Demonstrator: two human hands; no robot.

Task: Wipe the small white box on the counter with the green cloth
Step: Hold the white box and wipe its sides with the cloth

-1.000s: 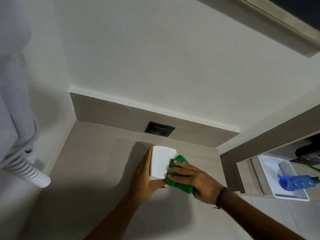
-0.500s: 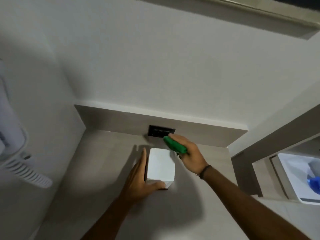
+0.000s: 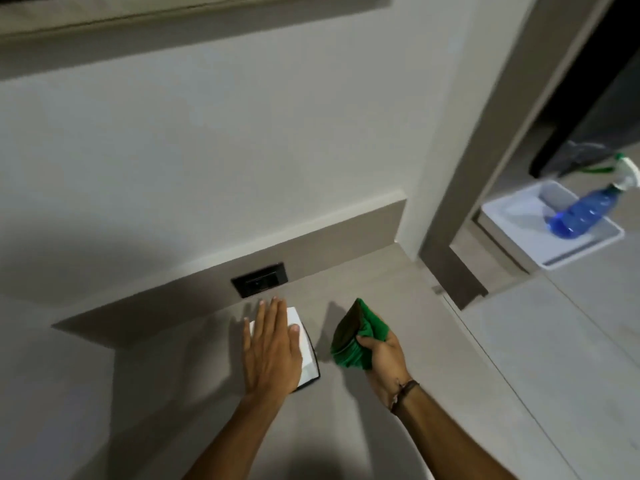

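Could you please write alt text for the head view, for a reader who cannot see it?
A left hand lies flat on a white box on a counter, while the right hand holds a bunched green cloth beside it, off the box. A dark socket sits in the wall behind.

A black socket [image 3: 259,279] sits in the grey upstand [image 3: 346,249] at the back of the desk [image 3: 433,358], just past 12 o'clock from the middle of the view. Above it rises a pale wall [image 3: 242,150]. Toward 2 o'clock, beyond a grey post [image 3: 450,237], a white tray [image 3: 512,225] holds a blue spray bottle [image 3: 581,214] lying tilted, its white nozzle [image 3: 627,173] pointing up and right. A dark, blurred shape [image 3: 581,155] lies behind the tray.
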